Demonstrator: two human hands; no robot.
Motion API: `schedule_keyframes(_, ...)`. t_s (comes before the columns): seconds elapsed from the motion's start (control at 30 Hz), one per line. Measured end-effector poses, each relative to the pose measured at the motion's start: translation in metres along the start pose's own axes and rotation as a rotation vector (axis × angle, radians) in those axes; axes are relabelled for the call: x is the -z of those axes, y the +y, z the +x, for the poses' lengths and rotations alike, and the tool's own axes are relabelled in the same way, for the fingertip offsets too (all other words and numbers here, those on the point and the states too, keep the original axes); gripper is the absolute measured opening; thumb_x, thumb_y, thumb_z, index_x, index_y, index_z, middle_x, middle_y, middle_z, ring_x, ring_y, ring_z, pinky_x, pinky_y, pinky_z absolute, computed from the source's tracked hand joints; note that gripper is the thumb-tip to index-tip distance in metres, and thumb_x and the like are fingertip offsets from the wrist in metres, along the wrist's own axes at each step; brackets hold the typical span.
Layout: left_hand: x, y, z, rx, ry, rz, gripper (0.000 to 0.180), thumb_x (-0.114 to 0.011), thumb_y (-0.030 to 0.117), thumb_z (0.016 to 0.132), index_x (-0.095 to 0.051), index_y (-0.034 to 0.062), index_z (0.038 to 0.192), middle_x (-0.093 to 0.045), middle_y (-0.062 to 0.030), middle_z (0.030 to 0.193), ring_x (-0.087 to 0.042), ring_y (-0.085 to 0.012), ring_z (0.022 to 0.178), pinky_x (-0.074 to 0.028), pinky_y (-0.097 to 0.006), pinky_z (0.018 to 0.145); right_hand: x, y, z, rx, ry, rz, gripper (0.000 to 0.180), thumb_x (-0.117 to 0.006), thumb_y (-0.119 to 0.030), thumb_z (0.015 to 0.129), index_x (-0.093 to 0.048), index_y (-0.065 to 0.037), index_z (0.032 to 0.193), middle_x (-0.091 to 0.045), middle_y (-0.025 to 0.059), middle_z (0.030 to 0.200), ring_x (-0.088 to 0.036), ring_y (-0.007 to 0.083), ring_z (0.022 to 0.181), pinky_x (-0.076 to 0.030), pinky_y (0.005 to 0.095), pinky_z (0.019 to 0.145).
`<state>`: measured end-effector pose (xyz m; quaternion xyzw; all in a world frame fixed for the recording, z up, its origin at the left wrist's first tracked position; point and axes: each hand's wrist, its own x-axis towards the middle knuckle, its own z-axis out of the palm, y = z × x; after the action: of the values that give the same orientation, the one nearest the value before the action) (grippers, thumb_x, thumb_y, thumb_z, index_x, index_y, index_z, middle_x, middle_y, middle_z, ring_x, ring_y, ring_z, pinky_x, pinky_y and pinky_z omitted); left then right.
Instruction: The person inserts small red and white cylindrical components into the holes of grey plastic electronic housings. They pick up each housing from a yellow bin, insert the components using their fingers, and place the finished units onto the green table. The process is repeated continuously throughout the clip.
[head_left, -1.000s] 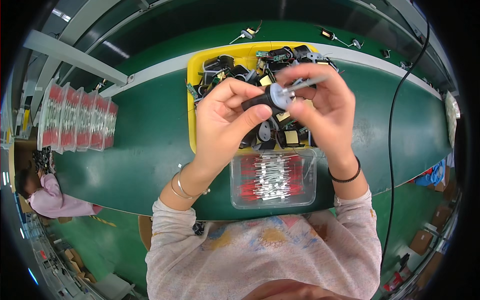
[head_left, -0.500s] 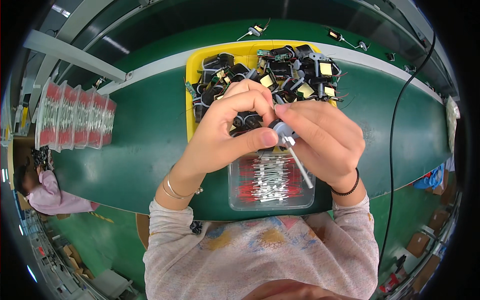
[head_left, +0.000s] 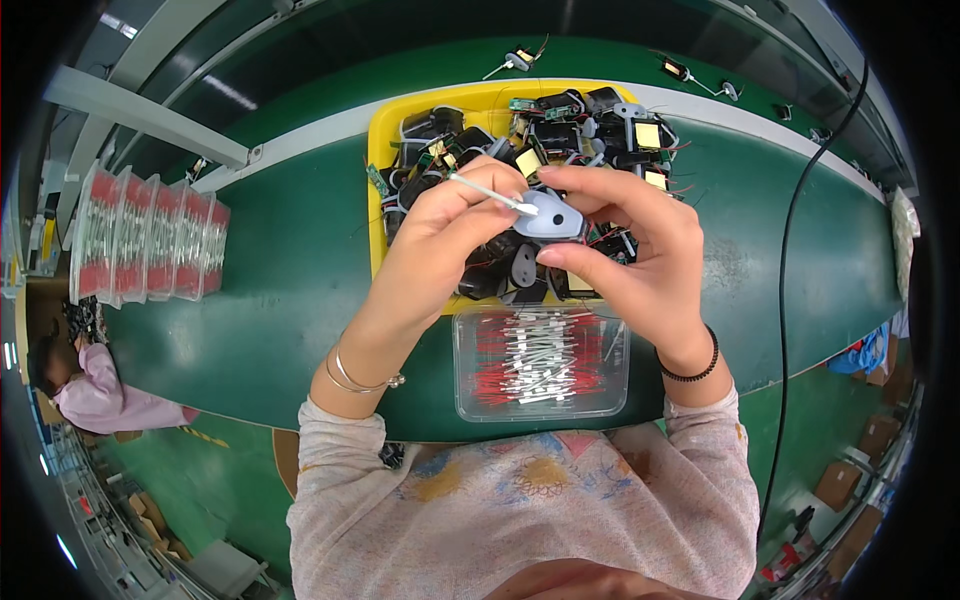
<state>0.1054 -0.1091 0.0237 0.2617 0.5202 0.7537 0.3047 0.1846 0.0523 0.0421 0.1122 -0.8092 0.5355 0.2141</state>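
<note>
A grey plastic piece point(head_left: 566, 224) with a dark round hole is held above the yellow bin, between my hands. A thin white stick point(head_left: 480, 187) runs from its white joint toward the upper left, across the fingers of my left hand point(head_left: 440, 225). That hand is closed, its thumb and fingertips pinching the left end of the piece by the joint. My right hand point(head_left: 650, 245) curls around the other side, index finger above and thumb below. What lies under the piece is mostly hidden by fingers.
The yellow bin point(head_left: 380, 120) is heaped with black parts point(head_left: 560, 135), grey caps and thin wires. Nearer me sits a clear tray point(head_left: 465, 405) of red and white wires. Stacked similar trays point(head_left: 150, 235) stand left. A black cable point(head_left: 785, 300) hangs at right; a person point(head_left: 110, 390) sits far left.
The grey piece has been turned over and raised slightly away from me. Its white stick pointed down toward the lower right and now points to the upper left.
</note>
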Motion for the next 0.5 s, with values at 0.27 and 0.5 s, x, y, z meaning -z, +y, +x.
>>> schedule_keyframes(0.27, 0.0015, 0.0035, -0.0014, 0.008, -0.059, -0.133, 0.012, -0.041, 0.002, 0.081, -0.051, -0.0005, 0.088, -0.049, -0.0049, 0.096, -0.044, -0.0122, 0.093, -0.032, -0.025, 0.085, 0.004, -0.0022, -0.0036, -0.252, -0.079, 0.628, 0.036, -0.065, 0.003, 0.071, -0.057, 0.0, 0.107, -0.056, 0.0056, 0.104, -0.052, 0.0115, 0.093, -0.045, 0.0245, 0.082)
schedule_keyframes(0.5, -0.0016, 0.0068, -0.0024, -0.027, -0.1, -0.064, 0.009, -0.043, 0.002, 0.08, -0.052, 0.0017, 0.083, -0.048, -0.0053, 0.094, -0.044, -0.0123, 0.092, -0.032, -0.024, 0.084, 0.0067, 0.0056, -0.0056, -0.286, -0.149, 0.761, 0.037, -0.065, 0.003, 0.072, -0.055, 0.002, 0.108, -0.055, 0.0058, 0.103, -0.051, 0.0119, 0.095, -0.044, 0.0254, 0.083)
